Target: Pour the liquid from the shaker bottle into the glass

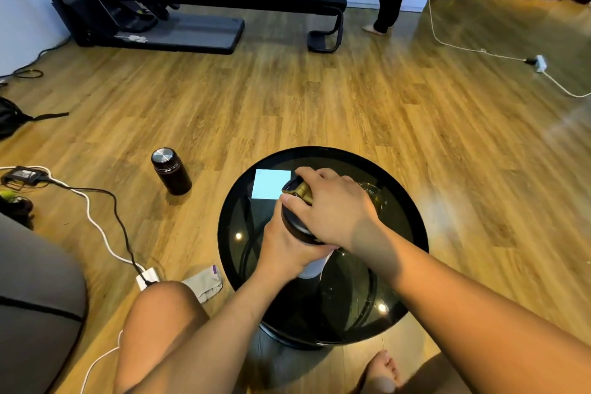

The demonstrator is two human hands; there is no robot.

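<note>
The shaker bottle (311, 269) stands on the round black glass table (412, 227); it has a pale body, a black lid and an olive flip cap. My left hand (287, 249) wraps around its body below the lid. My right hand (332, 208) lies over the lid, fingers and thumb closed on the rim and cap. The clear glass (375, 195) stands upright just behind my right hand, partly hidden by it. Whether the lid is on tight or loose cannot be told.
A light blue paper square (270, 184) lies on the table's far left part. On the wooden floor stand a dark flask (171, 171), cables, a power strip (147, 277) and a cloth (208, 285). A treadmill and a standing person are far back. My knees flank the table.
</note>
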